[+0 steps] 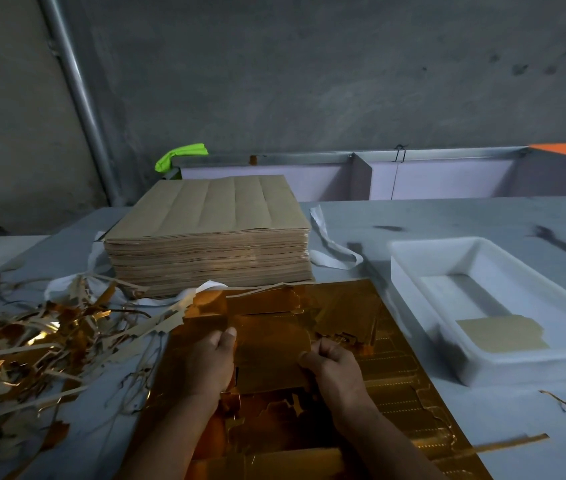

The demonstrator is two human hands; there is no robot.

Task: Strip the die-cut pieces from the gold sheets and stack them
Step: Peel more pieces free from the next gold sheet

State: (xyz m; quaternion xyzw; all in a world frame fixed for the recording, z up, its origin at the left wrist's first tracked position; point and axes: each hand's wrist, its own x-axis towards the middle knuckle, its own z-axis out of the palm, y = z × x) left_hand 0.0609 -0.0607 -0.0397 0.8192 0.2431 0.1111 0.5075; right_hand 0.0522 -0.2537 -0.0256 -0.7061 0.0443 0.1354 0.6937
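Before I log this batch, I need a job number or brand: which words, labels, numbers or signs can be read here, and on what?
No readable text, number or sign in this view.
On the gold sheets: only die-cut lines, no print.
On the held gold pieces: nothing.
On the brown stack: blank.
On the white tray: no label shows.

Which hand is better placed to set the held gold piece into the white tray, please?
Probably the right hand: it grips the gold piece, and the white tray lies on that side, farther from the left hand.
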